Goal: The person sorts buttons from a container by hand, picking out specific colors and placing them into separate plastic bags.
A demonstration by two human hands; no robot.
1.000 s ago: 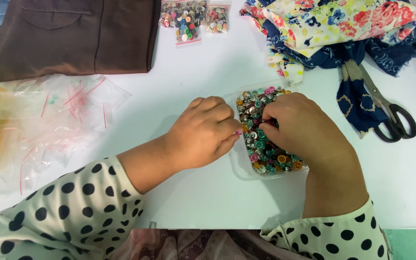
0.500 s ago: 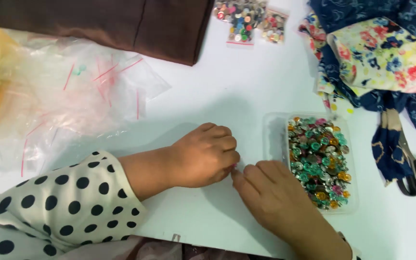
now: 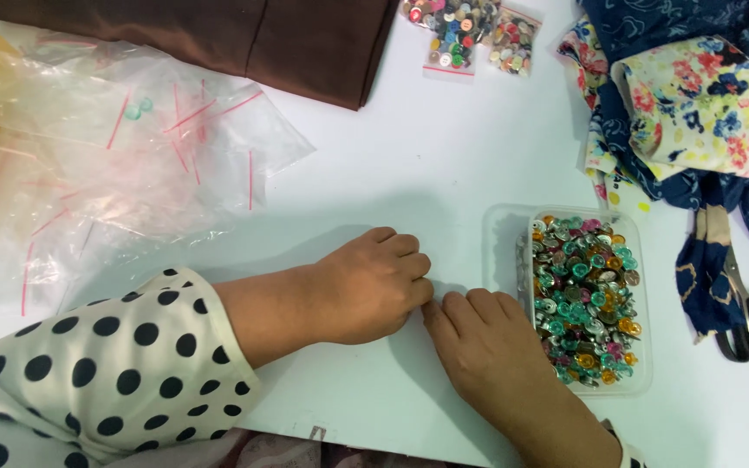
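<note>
My left hand [image 3: 373, 284] rests knuckles-up on the white table [image 3: 409, 165], fingers curled into a loose fist. My right hand [image 3: 489, 348] lies just right of it, fingertips meeting the left hand's fingertips near the table surface. Whatever small thing sits between the fingertips is hidden. Right beside my right hand stands a clear plastic tray [image 3: 643, 381] filled with several shiny green, orange and silver studs [image 3: 584, 295]. Both sleeves are white with black dots.
A heap of clear zip bags with red strips [image 3: 132, 165] lies at the left. Brown cloth [image 3: 244, 35] and small bags of buttons [image 3: 470, 30] sit at the back. Floral and navy fabric [image 3: 695, 113] and black-handled scissors [image 3: 743, 321] lie at the right.
Both hands have moved off the stud tray to the bare table on its left. The tray now shows fully uncovered.
</note>
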